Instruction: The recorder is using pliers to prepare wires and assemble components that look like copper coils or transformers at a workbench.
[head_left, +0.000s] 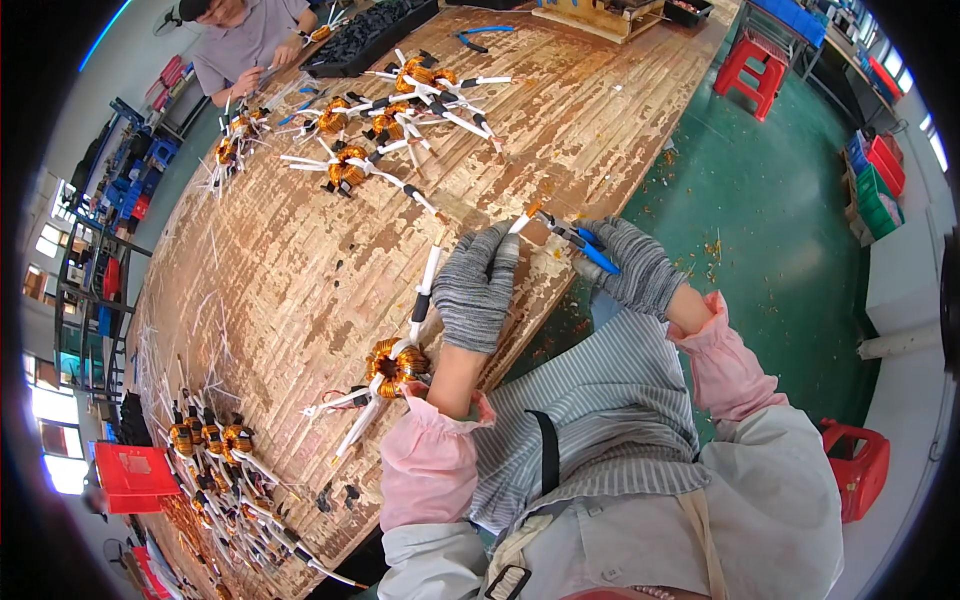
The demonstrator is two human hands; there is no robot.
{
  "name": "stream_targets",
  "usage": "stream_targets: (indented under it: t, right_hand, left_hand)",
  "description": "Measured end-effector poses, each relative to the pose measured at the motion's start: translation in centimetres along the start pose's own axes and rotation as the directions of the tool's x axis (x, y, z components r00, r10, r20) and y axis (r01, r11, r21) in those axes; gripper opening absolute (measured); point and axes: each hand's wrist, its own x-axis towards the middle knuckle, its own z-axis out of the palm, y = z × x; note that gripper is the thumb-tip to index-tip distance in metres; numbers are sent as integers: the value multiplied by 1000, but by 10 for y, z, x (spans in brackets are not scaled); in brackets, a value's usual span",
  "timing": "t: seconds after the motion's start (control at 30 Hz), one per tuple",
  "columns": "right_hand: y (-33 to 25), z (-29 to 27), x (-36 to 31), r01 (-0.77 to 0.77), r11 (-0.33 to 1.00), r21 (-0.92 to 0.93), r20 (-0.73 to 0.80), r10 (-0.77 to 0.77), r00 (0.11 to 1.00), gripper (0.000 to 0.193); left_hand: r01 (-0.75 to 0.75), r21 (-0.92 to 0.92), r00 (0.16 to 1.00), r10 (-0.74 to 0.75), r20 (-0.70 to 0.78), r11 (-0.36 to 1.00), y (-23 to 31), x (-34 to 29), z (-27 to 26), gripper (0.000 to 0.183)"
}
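Observation:
My left hand (475,290), in a grey striped glove, is closed around a white-sleeved wire lead (522,222) whose bare copper end sticks out past the fingers. My right hand (645,270), gloved alike, grips blue-handled pliers (598,256). The pliers' jaws are beside the copper tip; whether they touch it I cannot tell. A copper-wound ring coil (412,364) lies on the table by my left wrist. Another white lead with a black sleeve (421,300) runs up from it past my left hand, and more leads spread toward the lower left.
Several ring coils (347,168) lie farther up the worn wooden table (290,270). A pile of coils (236,440) sits at the lower left beside a red bin (135,475). Across the table works another person (245,45) near a black tray (370,38). A red stool (752,72) stands on the green floor.

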Motion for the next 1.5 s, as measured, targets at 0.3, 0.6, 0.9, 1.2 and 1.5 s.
stream_targets:
  t: [0.3, 0.6, 0.9, 1.2, 1.5]
  right_hand:
    - [-11, 3, 7, 32, 996, -87, -61, -37, 997, 42]
    - [-20, 2, 11, 125, 951, -283, -160, -175, 971, 42]
    - [-19, 8, 5, -392, 567, 724, 444, 52, 895, 38]
    - [-21, 2, 13, 160, 934, -318, -150, -216, 965, 48]
    - [-28, 7, 4, -51, 974, 221, 73, 36, 997, 43]
  left_hand:
    - [-76, 221, 995, 61, 74, 972, 6, 0, -4, 20]
    - [-158, 127, 987, 157, 14, 979, 2, 1, -3, 17]
    - [-102, 40, 995, 103, -7, 994, 3, 2, -4, 16]
    - [-135, 87, 991, 136, -8, 987, 3, 0, -5, 14]
    - [-123, 104, 992, 122, 17, 987, 0, -1, -4, 16]
